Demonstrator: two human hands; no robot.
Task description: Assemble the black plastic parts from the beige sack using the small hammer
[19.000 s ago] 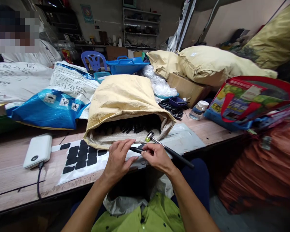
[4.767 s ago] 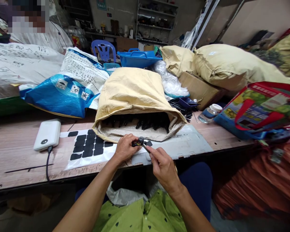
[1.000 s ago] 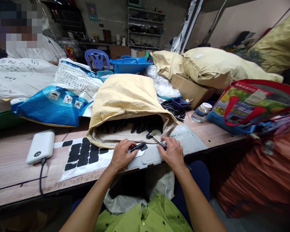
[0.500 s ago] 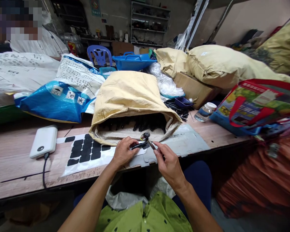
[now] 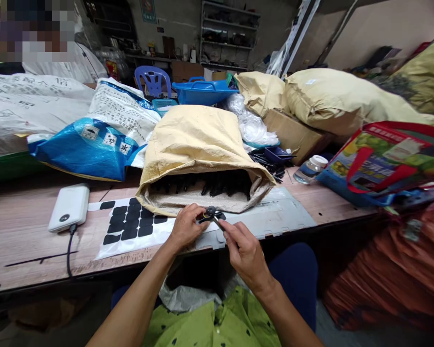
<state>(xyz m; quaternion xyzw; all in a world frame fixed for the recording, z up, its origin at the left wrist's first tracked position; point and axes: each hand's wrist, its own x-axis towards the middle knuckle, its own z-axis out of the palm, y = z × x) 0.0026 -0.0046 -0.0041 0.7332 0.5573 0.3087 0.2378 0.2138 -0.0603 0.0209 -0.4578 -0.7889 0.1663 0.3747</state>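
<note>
My left hand (image 5: 187, 224) is closed on a slim black piece (image 5: 203, 220), partly hidden behind the tool over it. My right hand (image 5: 246, 253) grips the metal handle of a small hammer (image 5: 211, 211), whose round dark head is over the black piece by my left fingertips. Whether the head touches the piece, I cannot tell. Just behind both hands lies an open tan sack (image 5: 198, 135) with many slender black pieces (image 5: 220, 183) inside its mouth. Under and left of my left hand is a white sheet with black rounded patches (image 5: 132, 220).
A white power bank (image 5: 69, 205) with a cable sits at left. Blue-and-white bags (image 5: 90, 144) lie behind it. To the right stand a clear jar (image 5: 310, 169) and a colourful shopping bag (image 5: 379, 154). A grey board (image 5: 287, 212) lies along the table's front edge.
The hammer's head has come down and slightly left onto or over the black piece, with my right hand lowered. My left hand keeps its hold. The whole view has shifted slightly.
</note>
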